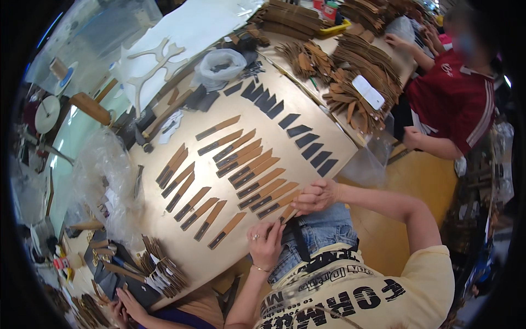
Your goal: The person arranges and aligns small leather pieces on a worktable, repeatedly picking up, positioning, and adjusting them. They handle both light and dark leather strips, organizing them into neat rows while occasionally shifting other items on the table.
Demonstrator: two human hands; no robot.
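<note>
At the near edge of the table, my left hand (265, 241) and my right hand (316, 196) are both closed on one brown leather strip (286, 213) with a dark end. The left hand pinches the dark end and the right grips the brown end. Just beyond my hands, similar brown strips (263, 183) with dark ends lie slanted in rows on the table (181, 249). Farther back, small black slant-cut pieces (298, 130) form a line toward the right edge.
Stacks of brown strips (364, 63) and a white phone-like slab (368, 92) sit at the far right, near a person in a red shirt (446, 98). A hammer (143, 138) and plastic bags (104, 186) lie left. Another person's hands (129, 307) work at lower left beside bundled strips (159, 266).
</note>
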